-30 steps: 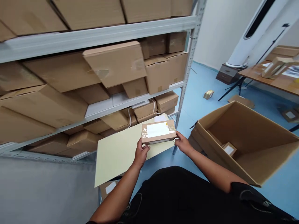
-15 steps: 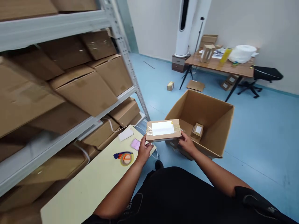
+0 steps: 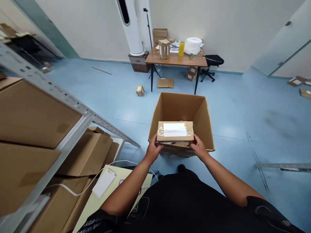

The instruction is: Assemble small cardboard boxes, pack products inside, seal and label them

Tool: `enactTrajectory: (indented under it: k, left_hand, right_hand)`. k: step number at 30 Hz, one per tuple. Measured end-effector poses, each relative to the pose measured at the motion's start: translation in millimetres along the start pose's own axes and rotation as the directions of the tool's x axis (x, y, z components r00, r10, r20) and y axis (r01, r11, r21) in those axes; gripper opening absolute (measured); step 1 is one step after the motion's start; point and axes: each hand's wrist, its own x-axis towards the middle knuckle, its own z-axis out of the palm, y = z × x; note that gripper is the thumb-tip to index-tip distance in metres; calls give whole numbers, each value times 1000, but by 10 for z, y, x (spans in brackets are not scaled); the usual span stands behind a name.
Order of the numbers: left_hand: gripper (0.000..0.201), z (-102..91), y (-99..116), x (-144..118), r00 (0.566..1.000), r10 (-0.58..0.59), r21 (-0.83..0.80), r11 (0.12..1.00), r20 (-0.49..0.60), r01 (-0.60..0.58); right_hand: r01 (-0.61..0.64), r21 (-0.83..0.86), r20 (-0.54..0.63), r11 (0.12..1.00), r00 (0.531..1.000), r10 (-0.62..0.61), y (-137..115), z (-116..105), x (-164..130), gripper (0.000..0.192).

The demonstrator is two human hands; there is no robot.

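Head view, and both hands are on the parcel (image 3: 175, 131): left hand (image 3: 153, 150) clamps its left end, right hand (image 3: 199, 149) its right end, fingers curled under and pressed to the cardboard. It's held level, white label up, right above the near edge of the open carton (image 3: 170, 108) on the blue floor (image 3: 243, 110). Shelf rack (image 3: 73, 106) at left, table (image 3: 175, 60) far back.

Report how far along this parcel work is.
Done: nothing visible yet inside the large open cardboard carton on the blue floor. In hand: left hand and right hand hold the small taped cardboard parcel with a white label over the carton's near edge. Left: parcel unreleased.
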Motion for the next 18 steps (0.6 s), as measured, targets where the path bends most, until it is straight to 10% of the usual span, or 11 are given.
enactTrajectory:
  k: [18]
  left_hand:
    - [78, 762, -278, 1054, 997, -64, 29, 998, -31, 65]
  right_hand:
    - [-49, -183, -26, 982, 999, 45, 108, -672, 871, 75]
